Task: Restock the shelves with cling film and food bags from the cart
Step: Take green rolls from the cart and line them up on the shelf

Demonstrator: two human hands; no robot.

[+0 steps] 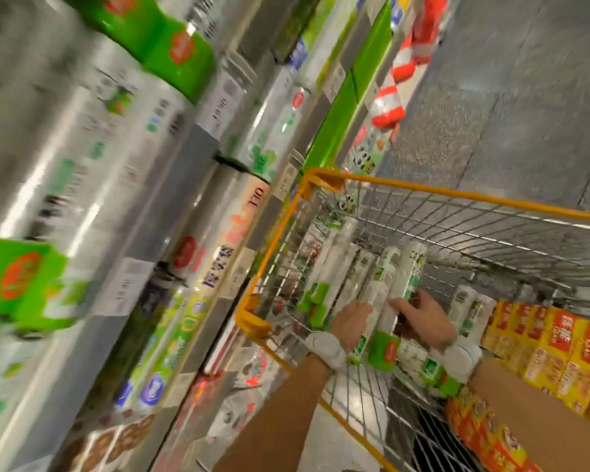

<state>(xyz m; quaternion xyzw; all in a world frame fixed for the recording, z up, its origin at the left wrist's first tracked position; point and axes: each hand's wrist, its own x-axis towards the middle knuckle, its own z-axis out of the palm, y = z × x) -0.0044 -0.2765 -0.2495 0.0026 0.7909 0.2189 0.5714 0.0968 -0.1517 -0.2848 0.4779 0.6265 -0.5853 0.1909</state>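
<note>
Grey speckled floor (491, 97) tiles fill the upper right of our tilted view. Shelves (191, 148) run down the left, packed with glossy, film-wrapped shelf rolls (82, 131) banded in green card with a red oval logo, the writing too blurred to read. At lower right stands a wire-mesh cart (457, 195) with an orange rim, holding white cylindrical cart rolls (334, 267). Our right hand (423, 318) curls round one green-printed roll (411, 267) there. Our left hand (349, 321) lies on its neighbours, fingers hidden, so we cannot tell its grip.

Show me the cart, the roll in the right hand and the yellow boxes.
cart (457, 195): head view, orange top rail.
roll (411, 270): head view, white wrapper above the right hand (426, 321).
yellow boxes (564, 338): head view, one box's red label.
</note>
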